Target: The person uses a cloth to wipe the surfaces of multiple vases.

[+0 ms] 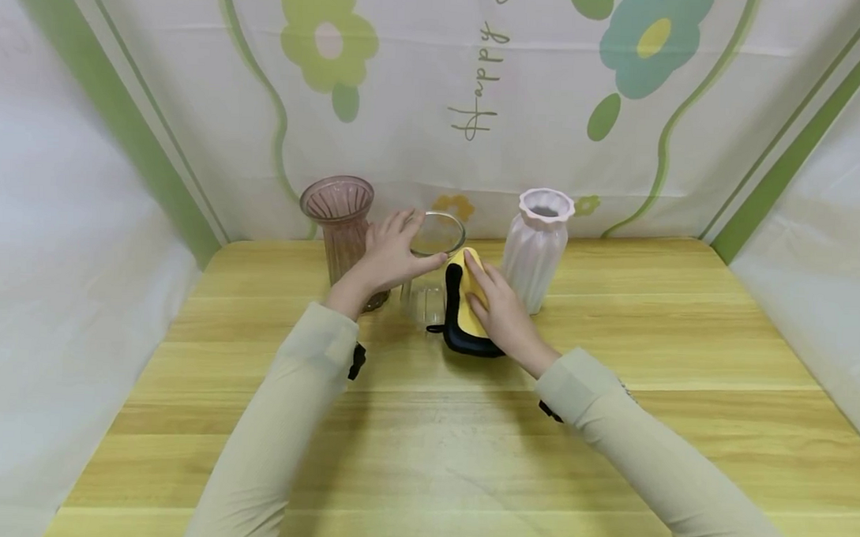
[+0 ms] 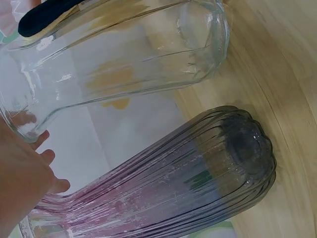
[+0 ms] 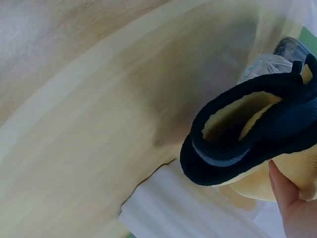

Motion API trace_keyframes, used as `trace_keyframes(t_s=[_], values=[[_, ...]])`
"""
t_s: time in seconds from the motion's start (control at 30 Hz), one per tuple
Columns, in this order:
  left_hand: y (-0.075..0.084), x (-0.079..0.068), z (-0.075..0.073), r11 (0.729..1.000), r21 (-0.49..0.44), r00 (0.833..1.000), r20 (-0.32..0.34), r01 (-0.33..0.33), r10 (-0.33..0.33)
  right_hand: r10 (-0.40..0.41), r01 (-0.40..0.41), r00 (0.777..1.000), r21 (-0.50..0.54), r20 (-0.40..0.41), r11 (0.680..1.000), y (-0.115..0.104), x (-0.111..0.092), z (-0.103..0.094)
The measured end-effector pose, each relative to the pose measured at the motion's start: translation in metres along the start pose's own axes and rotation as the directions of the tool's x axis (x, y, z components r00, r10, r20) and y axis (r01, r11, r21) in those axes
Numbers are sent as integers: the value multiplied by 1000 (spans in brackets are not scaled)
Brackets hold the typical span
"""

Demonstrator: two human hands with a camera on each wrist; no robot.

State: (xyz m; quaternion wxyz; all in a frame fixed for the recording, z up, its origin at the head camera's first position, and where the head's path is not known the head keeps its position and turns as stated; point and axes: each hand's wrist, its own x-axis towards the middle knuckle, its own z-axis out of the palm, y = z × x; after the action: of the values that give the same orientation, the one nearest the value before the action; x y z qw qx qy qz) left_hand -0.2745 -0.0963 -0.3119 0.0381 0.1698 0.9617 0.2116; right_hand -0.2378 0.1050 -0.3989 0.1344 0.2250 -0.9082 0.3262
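A clear glass vase [image 1: 437,235] stands upright between two other vases. My left hand [image 1: 395,254] holds it at the neck, thumb in front and index finger at the rim's far left. The other fingers are spread, and their tips show beside the neck in the left wrist view. My right hand [image 1: 501,312] grips a yellow cloth [image 1: 480,318] with black edging and a small hanging loop. Folded over, the cloth lies against the clear vase's right side and hides part of it. In the right wrist view, my thumb presses on the cloth's yellow side.
Close to my left hand stands a ribbed purple glass vase [image 1: 338,218]. A pale pink fluted vase [image 1: 537,252] is just beyond my right hand. Behind them, a white curtain [image 1: 420,153] printed with flowers hangs at the wooden table's [image 1: 424,450] back edge.
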Motion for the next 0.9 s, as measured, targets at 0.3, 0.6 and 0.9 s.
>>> trace_keyframes(t_s=[0.3, 0.6, 0.9], values=[[-1, -2, -2, 1000, 5, 1000, -9, 3, -3, 60, -57, 993, -31, 105, 998, 6, -6, 1], [0, -3, 0, 1000, -2, 997, -81, 1, -1, 44, -46, 997, 22, 66, 999, 11, -13, -9], [26, 0, 1, 998, -31, 977, -211, -49, 41, -25, 10, 993, 126, 114, 992, 29, -34, -44]])
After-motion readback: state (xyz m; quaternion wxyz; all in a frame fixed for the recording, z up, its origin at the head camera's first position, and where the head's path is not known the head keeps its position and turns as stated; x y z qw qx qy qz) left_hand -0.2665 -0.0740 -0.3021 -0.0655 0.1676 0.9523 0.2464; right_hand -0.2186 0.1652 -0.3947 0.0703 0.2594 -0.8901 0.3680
